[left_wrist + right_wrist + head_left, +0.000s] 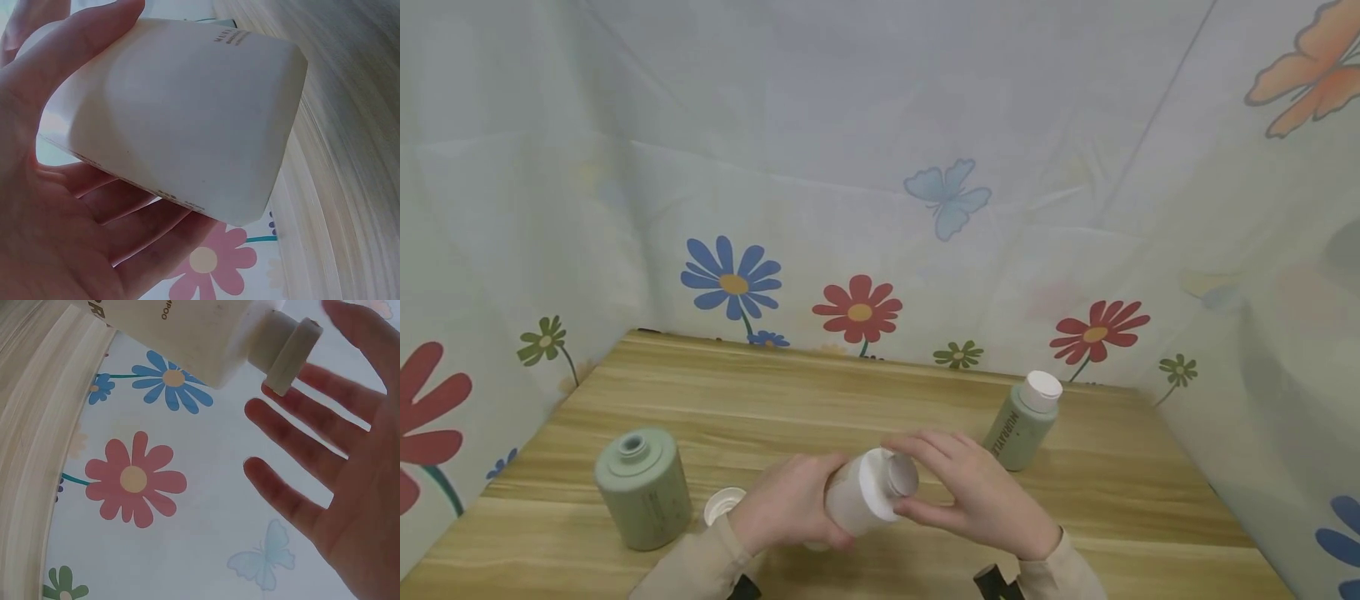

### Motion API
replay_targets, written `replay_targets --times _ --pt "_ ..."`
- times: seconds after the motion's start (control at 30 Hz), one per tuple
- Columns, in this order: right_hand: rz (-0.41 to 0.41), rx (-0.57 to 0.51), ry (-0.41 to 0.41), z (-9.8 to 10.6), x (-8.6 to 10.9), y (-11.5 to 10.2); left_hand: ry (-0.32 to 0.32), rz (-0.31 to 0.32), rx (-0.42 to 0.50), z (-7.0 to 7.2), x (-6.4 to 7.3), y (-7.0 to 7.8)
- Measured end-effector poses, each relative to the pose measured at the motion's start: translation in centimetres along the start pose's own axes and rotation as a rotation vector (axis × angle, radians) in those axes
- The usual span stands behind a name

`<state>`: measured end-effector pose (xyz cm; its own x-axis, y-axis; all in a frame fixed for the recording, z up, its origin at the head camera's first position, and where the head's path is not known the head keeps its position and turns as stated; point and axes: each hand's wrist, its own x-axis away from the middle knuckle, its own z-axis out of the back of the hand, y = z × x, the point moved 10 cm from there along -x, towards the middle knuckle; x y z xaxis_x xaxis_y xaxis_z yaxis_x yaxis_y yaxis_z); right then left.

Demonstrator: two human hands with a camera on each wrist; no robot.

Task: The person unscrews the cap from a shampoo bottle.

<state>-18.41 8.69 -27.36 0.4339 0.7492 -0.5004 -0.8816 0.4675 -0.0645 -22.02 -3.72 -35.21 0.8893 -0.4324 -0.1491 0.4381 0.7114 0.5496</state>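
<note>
A white shampoo bottle (850,500) is tipped over to the right in the head view, its neck end facing the right hand. My left hand (793,500) grips the bottle round its body, thumb on one side and fingers underneath, as the left wrist view shows. On the neck sits a pale round cap (294,356). Around this cap my right hand (966,492) is spread, fingers fairly straight. Fingertips (275,390) lie right at the cap's edge, while the thumb stands a little off it in the right wrist view.
On the left stands a green bottle (643,492) with a bare narrow neck. A white round lid (724,502) lies beside it, near the left wrist. Another green bottle (1022,425), white-capped, stands behind the right hand. A flower-printed curtain (850,208) backs the wooden table (820,383).
</note>
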Motion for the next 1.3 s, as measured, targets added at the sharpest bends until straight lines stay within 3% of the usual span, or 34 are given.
replay_targets --times 0.17,0.3,0.6,0.9,1.0,1.2,1.3 --pt "-0.132 0.013 0.020 -0.1 0.1 1.1 0.001 -0.001 -0.008 -0.1 0.0 0.0" --pt "-0.162 0.055 0.057 -0.1 0.1 1.3 0.006 0.001 -0.006 -0.1 0.0 -0.1" --pt "-0.039 0.108 0.060 -0.1 -0.1 0.0 -0.002 0.003 0.018 -0.2 0.0 -0.2" --pt "0.019 0.053 0.020 -0.1 -0.1 -0.5 -0.005 0.018 0.009 -0.2 0.0 -0.4" --pt "-0.018 0.037 0.013 -0.2 -0.1 0.0 -0.005 0.011 0.008 -0.2 0.0 -0.3" --pt "-0.179 -0.007 0.002 -0.6 0.0 1.7 0.002 0.000 0.009 -0.2 0.0 -0.2" --pt "-0.209 0.004 0.000 -0.8 0.0 2.0 0.001 0.004 0.007 -0.3 0.0 -0.2"
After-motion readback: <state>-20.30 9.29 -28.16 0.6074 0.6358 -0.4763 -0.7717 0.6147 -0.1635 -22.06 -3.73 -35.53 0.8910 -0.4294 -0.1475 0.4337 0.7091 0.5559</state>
